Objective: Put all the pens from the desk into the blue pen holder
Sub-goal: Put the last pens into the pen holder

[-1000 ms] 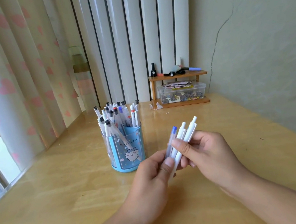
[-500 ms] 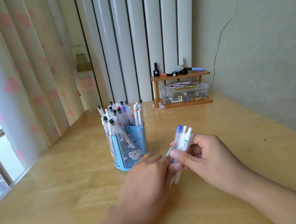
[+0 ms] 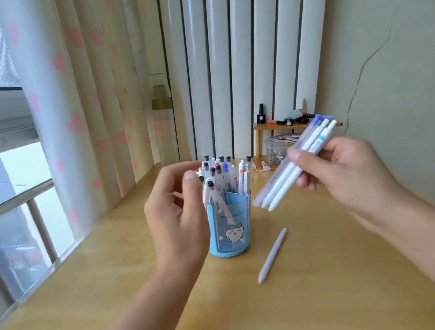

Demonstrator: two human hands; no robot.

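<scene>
The blue pen holder [image 3: 231, 226] stands upright mid-desk, packed with several pens [image 3: 223, 176]. My right hand [image 3: 342, 173] grips a bundle of three pens [image 3: 292, 171], tips pointing down-left, raised to the right of the holder's top. My left hand [image 3: 178, 211] hovers at the holder's left side with fingers loosely curled near the pen tops, holding nothing. One pale grey pen [image 3: 272, 256] lies flat on the desk [image 3: 118, 302], just right of the holder's base.
A small wooden shelf [image 3: 283, 125] with bottles and a clear box beneath stands at the back against the wall. Curtains [image 3: 78, 100] and a window rail [image 3: 8, 203] run along the desk's left edge.
My hands have separated: the right rose with the bundle of pens, the left moved to the holder. A grey pen now lies on the desk where the hands were.
</scene>
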